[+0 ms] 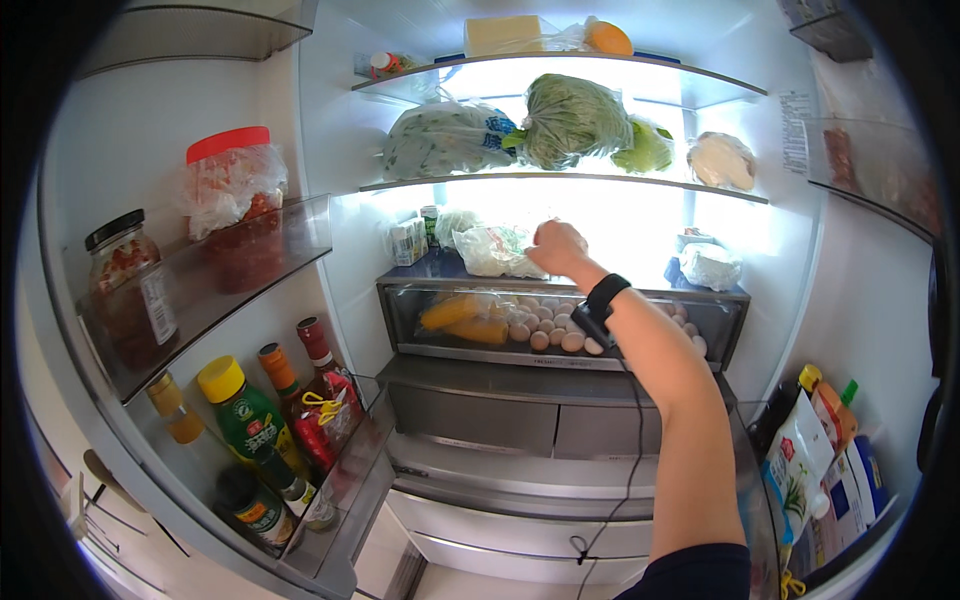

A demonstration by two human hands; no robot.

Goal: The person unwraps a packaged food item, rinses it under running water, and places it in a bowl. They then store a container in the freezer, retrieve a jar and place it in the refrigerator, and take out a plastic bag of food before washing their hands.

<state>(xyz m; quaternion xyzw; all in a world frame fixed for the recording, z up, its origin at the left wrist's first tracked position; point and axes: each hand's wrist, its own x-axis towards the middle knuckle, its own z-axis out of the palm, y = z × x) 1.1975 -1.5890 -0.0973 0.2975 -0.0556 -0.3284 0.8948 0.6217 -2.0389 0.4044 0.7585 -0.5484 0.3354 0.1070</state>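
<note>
My right hand reaches into an open refrigerator, at the shelf just above the egg drawer. Its fingers are curled at the right end of a white translucent plastic bag with green print, and they seem to grip it; the fingertips are partly hidden. What the bag contains is unclear. Behind it on the left sits another clear bag with something pale inside. Small cartons stand further left, and a white wrapped bundle lies at the right end of this shelf. My left hand is out of view.
The clear-fronted drawer below has eggs and yellow corn. Bagged leafy greens rest on the glass shelf above. Jars and bottles fill the left door racks; pouches stand in the right door. A black cable hangs from my wrist.
</note>
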